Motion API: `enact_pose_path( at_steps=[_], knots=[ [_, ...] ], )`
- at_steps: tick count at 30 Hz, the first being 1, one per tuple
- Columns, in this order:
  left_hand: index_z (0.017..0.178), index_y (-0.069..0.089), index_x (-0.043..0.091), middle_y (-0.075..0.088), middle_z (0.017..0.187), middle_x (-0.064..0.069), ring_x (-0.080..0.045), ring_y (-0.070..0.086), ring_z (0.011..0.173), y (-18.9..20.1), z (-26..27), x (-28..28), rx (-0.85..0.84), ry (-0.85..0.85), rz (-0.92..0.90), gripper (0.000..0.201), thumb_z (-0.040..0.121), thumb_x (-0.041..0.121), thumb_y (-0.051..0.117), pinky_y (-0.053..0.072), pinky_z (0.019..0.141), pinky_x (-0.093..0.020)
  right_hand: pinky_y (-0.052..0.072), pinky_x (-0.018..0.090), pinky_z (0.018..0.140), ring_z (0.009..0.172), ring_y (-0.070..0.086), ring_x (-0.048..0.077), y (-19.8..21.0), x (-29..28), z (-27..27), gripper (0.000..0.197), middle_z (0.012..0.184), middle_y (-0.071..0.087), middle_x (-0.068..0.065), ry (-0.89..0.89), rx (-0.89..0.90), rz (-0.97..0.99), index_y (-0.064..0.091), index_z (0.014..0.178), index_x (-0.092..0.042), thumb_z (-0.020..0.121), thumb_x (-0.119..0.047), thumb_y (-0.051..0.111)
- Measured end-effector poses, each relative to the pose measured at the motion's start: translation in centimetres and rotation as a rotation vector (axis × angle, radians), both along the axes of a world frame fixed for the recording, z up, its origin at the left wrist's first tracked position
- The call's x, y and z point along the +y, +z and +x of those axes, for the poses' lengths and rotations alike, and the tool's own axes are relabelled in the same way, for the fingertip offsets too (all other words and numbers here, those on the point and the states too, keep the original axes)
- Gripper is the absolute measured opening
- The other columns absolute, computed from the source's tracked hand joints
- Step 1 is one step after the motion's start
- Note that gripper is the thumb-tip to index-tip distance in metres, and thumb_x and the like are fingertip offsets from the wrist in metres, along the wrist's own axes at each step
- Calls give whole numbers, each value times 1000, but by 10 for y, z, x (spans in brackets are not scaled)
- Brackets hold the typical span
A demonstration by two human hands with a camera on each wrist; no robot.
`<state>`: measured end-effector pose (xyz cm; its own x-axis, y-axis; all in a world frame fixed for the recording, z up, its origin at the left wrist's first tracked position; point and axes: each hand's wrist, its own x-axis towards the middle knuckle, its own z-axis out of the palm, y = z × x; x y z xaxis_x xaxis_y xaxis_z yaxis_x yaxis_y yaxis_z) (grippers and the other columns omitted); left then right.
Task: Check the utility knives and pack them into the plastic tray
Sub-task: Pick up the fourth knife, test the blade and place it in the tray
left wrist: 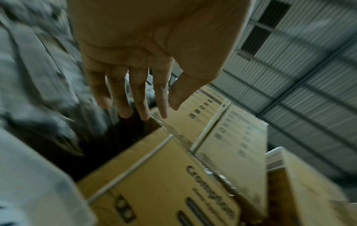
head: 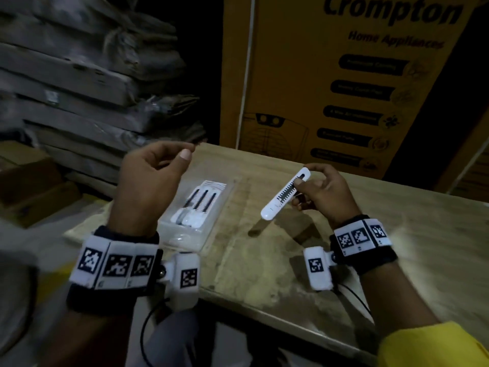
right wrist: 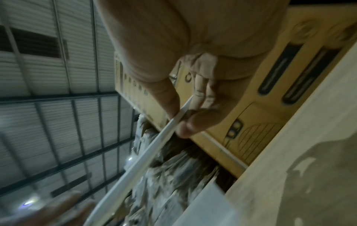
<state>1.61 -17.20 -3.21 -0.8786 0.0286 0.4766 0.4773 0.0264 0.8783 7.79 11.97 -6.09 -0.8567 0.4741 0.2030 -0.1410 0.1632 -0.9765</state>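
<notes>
My right hand (head: 304,178) pinches a white utility knife (head: 284,194) above the wooden table, thumb on its dark ridged slider track. In the right wrist view the knife (right wrist: 154,140) runs down-left from between thumb and fingers (right wrist: 203,91). A clear plastic tray (head: 214,223) lies on the table left of the knife, with three white utility knives (head: 201,205) lying side by side in it. My left hand (head: 169,160) hovers empty above the tray's far left corner, its fingers loosely curved. The left wrist view shows that hand's fingers (left wrist: 141,97) relaxed and holding nothing.
A large yellow Crompton carton (head: 344,75) stands right behind the table (head: 291,260). Stacked grey sacks (head: 79,75) rise at the left, with brown boxes (head: 31,192) on the floor below them. More cartons (left wrist: 222,137) show in the left wrist view.
</notes>
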Motion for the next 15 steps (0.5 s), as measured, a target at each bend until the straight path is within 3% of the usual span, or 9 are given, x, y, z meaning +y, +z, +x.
enact_pose_path(
  at_steps=[4, 7, 10, 12, 15],
  knots=[
    [109, 78, 16, 74, 90, 9, 7, 65, 77, -22, -22, -22, -110, 80, -55, 15, 97, 17, 70, 54, 76, -18, 52, 29, 44, 52, 65, 23, 8, -45, -18, 40, 78, 79, 10, 53, -36, 94, 50, 124, -9, 91, -15, 73],
    [119, 77, 13, 76, 102, -5, 2, 63, 81, -39, -30, -31, -156, 124, -158, 24, 96, 19, 70, 53, 82, -24, 49, 26, 43, 53, 64, 21, 14, -75, -37, 42, 81, 78, 12, 84, -55, 173, 50, 123, -12, 90, -19, 74],
    [133, 69, 12, 71, 128, -11, -17, 65, 113, -54, -35, -34, -261, 86, -265, 37, 97, 20, 68, 51, 103, -34, 48, 24, 45, 54, 66, 15, 16, -98, -60, 40, 81, 78, 9, 93, -93, 305, 51, 122, -19, 90, -23, 75],
    [143, 61, 11, 65, 141, -10, -24, 60, 129, -61, -35, -35, -313, 45, -345, 46, 97, 14, 65, 47, 112, -37, 52, 28, 50, 61, 70, 14, 15, -108, -77, 40, 79, 77, 5, 51, -118, 482, 53, 121, -23, 88, -27, 76],
    [150, 53, 12, 59, 149, -5, -21, 54, 138, -69, -30, -35, -371, -14, -365, 59, 94, -6, 49, 40, 103, -17, 60, 38, 67, 74, 72, 18, 8, -124, -96, 45, 80, 74, -1, 4, -168, 773, 56, 121, -28, 82, -30, 79]
  ],
)
